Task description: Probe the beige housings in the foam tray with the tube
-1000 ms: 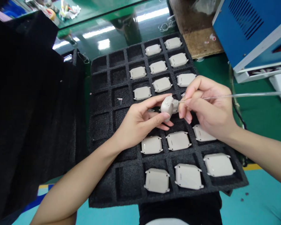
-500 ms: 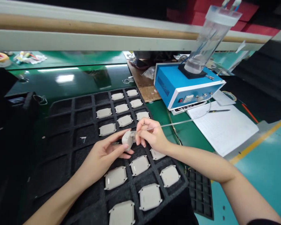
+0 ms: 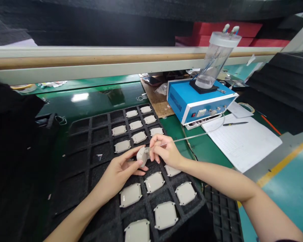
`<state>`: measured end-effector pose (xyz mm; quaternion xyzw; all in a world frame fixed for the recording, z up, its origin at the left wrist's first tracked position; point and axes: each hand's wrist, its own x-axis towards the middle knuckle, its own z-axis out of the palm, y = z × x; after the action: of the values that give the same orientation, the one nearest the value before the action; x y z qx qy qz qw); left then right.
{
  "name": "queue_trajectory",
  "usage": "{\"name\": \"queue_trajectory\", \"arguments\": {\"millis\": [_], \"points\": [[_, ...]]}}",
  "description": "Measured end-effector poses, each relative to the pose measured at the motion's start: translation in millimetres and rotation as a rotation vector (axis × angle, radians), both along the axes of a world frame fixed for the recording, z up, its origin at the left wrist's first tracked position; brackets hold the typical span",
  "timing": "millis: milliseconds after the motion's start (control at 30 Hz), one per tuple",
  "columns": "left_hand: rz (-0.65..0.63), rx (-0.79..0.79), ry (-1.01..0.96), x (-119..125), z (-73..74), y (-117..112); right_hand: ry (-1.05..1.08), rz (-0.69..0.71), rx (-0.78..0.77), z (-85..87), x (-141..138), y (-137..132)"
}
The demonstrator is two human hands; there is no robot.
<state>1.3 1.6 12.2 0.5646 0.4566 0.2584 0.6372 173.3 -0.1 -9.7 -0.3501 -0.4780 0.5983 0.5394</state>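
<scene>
Between the fingertips of my left hand (image 3: 123, 169) is a light grey watch case (image 3: 141, 156), tilted on edge above the tray. My right hand (image 3: 166, 150) pinches a clear dispensing tube (image 3: 192, 136) close to its end, right beside the case. Whether the tip touches the case is hidden by my fingers. Under both hands lies a black foam tray (image 3: 91, 161) with square compartments. Several similar cases sit in it, among them one with small contact dots (image 3: 154, 182) just below my hands.
A blue dispenser box (image 3: 199, 101) with a clear cylinder (image 3: 209, 64) on top stands at the back right; the tube runs from its front. Papers (image 3: 242, 144) with a pen (image 3: 236, 123) lie right of it. A shelf rail (image 3: 91, 62) crosses the back.
The camera view has shifted, so the whole scene sits a little lower. Both hands keep their hold on the case and tube, with barely any change in pose.
</scene>
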Motion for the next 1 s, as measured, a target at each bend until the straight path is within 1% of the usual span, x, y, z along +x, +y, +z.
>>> {"name": "queue_trajectory", "arguments": {"millis": [300,667,1000], "points": [[-0.018,0.008,-0.010,-1.2,-1.5,-0.8,-0.022,-0.002,0.002,0.0,0.7,0.2],[-0.004,0.004,-0.014,-0.9,-1.4,-1.2,-0.047,-0.015,0.001,2.8,-0.4,-1.0],[0.001,-0.005,-0.015,0.5,-0.3,-1.3,-0.044,-0.009,0.003,2.0,-0.4,-0.6]]}}
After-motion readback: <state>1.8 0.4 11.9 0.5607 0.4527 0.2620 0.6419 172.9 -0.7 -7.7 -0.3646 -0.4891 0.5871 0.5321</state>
